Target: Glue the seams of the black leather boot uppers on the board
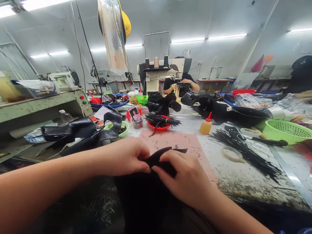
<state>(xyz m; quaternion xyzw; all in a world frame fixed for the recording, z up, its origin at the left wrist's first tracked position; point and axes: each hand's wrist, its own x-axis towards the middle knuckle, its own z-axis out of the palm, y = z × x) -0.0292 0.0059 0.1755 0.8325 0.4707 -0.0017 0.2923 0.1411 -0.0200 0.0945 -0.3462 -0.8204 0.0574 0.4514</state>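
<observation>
Pinching a black piece [157,158] between both hands at the lower centre of the frame
My left hand [129,157] has thumb and fingers clamped on its upper part, my right hand [187,174] pinches just beside, and the thumb tips nearly meet; I'd judge that light, matching pressure keeps it even (how thick it is, I cannot tell), with the pink mat [175,140] just beyond
</observation>
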